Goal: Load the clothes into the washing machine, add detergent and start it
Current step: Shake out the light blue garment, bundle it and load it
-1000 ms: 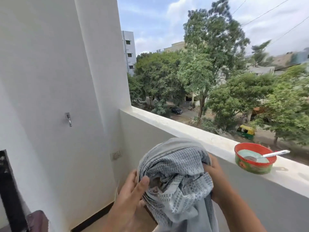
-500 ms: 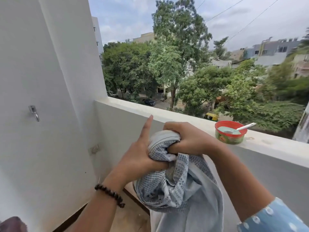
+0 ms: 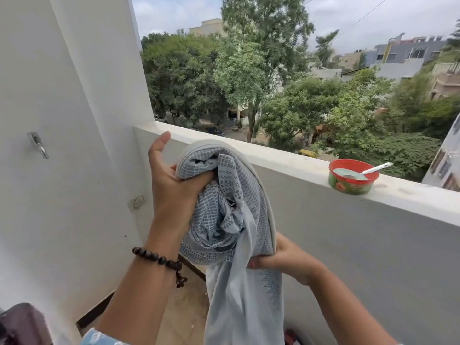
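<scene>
Since half a second ago, right hand [image 3: 288, 260] has dropped from the top of the cloth [image 3: 231, 220] to its lower part at 5 o'clock, fingers curled round a gathered fold. Left hand [image 3: 174, 192] grips the bunched upper cloth at centre, thumb tucked into the folds, forefinger raised free toward 12. A bead bracelet [image 3: 159, 260] circles the left wrist. Cloth hangs down to 6 o'clock. On the ledge [image 3: 286, 163] at 3 o'clock stands a red tub [image 3: 351, 181] with a spoon [image 3: 377, 168] in it. A tap [image 3: 38, 145] juts from the wall at 9.

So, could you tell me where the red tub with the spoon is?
In the head view, the red tub sits on the balcony ledge, right of the grey cloth.
</scene>
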